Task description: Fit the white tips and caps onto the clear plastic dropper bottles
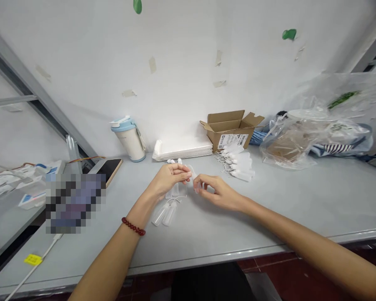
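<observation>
White wall [181,46]: in the head view, our only view, it closes the far side of the work place; short strips of tape are on it.
Grey table [288,205]: both hands meet above its middle part, probably because this place is most comfortable for two arms.
Left hand [171,177]: our thumb and fingers are pressed together, pinching the upper end of a clear plastic piece [193,172], we think to steady it.
Right hand [217,190]: our thumb and forefinger are bent and, as it seems, pinch its lower part; a hold at two ends should prevent turning.
Clear plastic piece: it is between the fingertips of both hands and appears lifted; fingers hide part of its outline.
Loose bottles [165,214]: two lie side by side near our left wrist, thin tubes towards the hands, perhaps for easy reach.
Bottle pile [240,163]: these overlap at the right, tubes pointing left, apparently set apart on purpose.
Open carton [228,133]: it stands behind the pile, flaps raised, beside the white stack [184,150].
Cup [130,140] and phone [113,169]: both are at the left, presumably to leave our hands free space.
</observation>
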